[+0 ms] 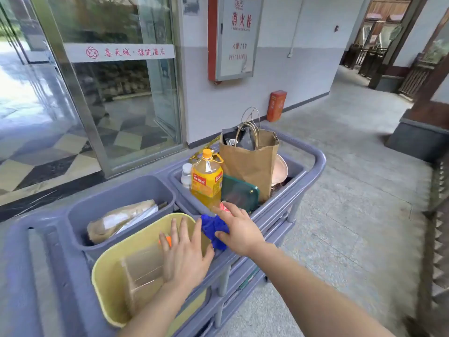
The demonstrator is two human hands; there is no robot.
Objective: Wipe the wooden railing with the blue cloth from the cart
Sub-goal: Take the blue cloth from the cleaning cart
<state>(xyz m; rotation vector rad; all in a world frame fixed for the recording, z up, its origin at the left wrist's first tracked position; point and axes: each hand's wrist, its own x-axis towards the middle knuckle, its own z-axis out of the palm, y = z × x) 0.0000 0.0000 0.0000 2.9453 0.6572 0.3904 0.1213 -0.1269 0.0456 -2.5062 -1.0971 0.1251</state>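
A crumpled blue cloth (pixel 213 228) lies on the top of the grey-purple cart (pixel 313 171), between the yellow bin and the far tray. My right hand (pixel 239 229) is on the cloth, fingers curled around its right side. Spread flat with fingers apart, my left hand (pixel 184 254) hovers over the yellow bin (pixel 107 283) and holds nothing. A dark wooden railing (pixel 437 215) runs down the right edge of the view, blurred.
The cart's far tray holds a yellow oil bottle (pixel 207 177), a small white bottle (pixel 186 175), a green box (pixel 239 193) and a brown paper bag (pixel 252 161). A grey bin (pixel 121 190) holds a wrapped package. A glass door stands at the left. Concrete floor (pixel 352 190) stretches to the right.
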